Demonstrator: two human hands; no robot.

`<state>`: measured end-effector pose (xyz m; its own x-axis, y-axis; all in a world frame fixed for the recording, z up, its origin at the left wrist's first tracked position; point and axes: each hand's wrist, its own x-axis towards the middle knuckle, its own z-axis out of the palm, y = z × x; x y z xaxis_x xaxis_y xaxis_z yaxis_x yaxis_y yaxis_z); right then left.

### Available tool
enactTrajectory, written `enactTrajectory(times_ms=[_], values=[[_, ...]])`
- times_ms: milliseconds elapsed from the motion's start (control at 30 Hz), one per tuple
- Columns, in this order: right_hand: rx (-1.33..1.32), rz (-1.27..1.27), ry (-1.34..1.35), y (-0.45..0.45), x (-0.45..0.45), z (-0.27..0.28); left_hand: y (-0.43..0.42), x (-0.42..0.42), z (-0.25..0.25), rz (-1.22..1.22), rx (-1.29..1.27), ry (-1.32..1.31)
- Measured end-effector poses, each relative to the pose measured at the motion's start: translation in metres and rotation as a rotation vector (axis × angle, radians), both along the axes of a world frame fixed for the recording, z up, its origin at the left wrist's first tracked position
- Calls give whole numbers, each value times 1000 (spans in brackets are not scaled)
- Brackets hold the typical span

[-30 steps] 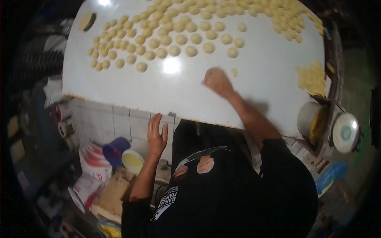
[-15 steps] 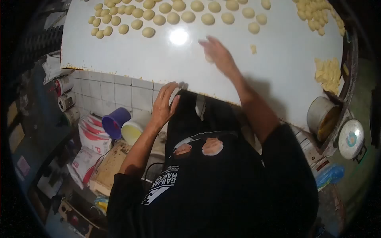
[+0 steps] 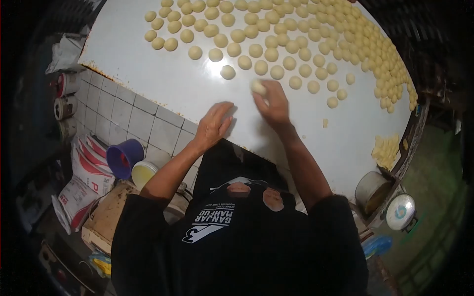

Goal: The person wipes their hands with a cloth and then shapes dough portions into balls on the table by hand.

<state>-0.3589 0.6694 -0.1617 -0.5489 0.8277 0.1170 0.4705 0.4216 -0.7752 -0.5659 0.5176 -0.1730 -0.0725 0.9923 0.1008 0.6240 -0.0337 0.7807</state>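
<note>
Near the front edge of the white tabletop, the right hand is half curled with a dough ball at its thumb and fingertips; blur makes it hard to tell whether the ball also touches the surface. The left hand, loosely open and holding nothing, is by the edge. Other rounded dough pieces lie beyond, a small scrap rightward.

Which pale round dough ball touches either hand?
The pale round dough ball against the right hand; the others, on the white table, touch neither hand.
</note>
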Motion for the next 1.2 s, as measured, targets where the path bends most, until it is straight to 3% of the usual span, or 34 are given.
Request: enactTrajectory(times_ms=[33, 100, 167, 233, 300, 333, 367, 433, 467, 533, 567, 667, 733, 767, 800, 833, 867, 900, 933, 1000, 1067, 1133, 1200], values=[[346, 70, -99, 11, -10, -20, 6, 2, 2, -6, 31, 22], [355, -55, -59, 12, -4, -10, 24, 7, -1, -81, 89, 45], [395, -227, -68, 23, 65, 3, 63, 48, -4, -206, 174, 17], [116, -397, 32, 16, 145, 5, 104, 102, 4, -226, 86, -135], [55, -635, -46, -3, 252, -22, 149, 180, 5, -383, 91, -207], [49, -807, -120, -18, 304, -50, 169, 225, 5, -460, 66, -249], [-139, -1036, -247, -35, 353, -74, 189, 272, 4, -518, 76, -213], [-244, -1204, -447, -61, 427, -91, 223, 373, 4, -627, 31, -209], [-255, -1248, -426, -61, 449, -80, 237, 424, 5, -635, -27, -225], [-456, -1384, -107, -57, 491, -50, 263, 529, -9, -655, -82, -212], [-328, -1419, -97, -55, 515, -56, 274, 577, -18, -665, -76, -186], [-384, -1573, -128, -29, 573, -78, 291, 682, -25, -719, -68, 12], [-485, -1635, -50, 4, 582, -73, 291, 718, -59, -730, 6, 64], [-243, -1622, -198, 17, 583, -78, 290, 726, -72, -718, 96, 94], [-7, -1585, -343, 22, 582, -88, 295, 721, -64, -730, 84, 115], [132, -1559, -292, 27, 583, -95, 304, 706, -55, -754, -127, 4], [117, -1553, -273, 30, 584, -100, 314, 685, -46, -754, -332, -113], [158, -1519, -230, 30, 585, -100, 316, 653, -45, -679, -246, -196], [203, -1482, -186, 28, 584, -99, 313, 607, -36, -639, -322, -237], [96, -1411, -116, 13, 574, -87, 285, 504, 10, -515, -448, -294], [-356, -1389, -55, -16, 531, -65, 229, 386, 8, -366, -445, -251], [-445, -1245, -63, -65, 468, -77, 157, 291, 23, -190, -447, -230], [-447, -1088, 32, -117, 395, -67, 75, 186, 0, -86, -427, -63]])
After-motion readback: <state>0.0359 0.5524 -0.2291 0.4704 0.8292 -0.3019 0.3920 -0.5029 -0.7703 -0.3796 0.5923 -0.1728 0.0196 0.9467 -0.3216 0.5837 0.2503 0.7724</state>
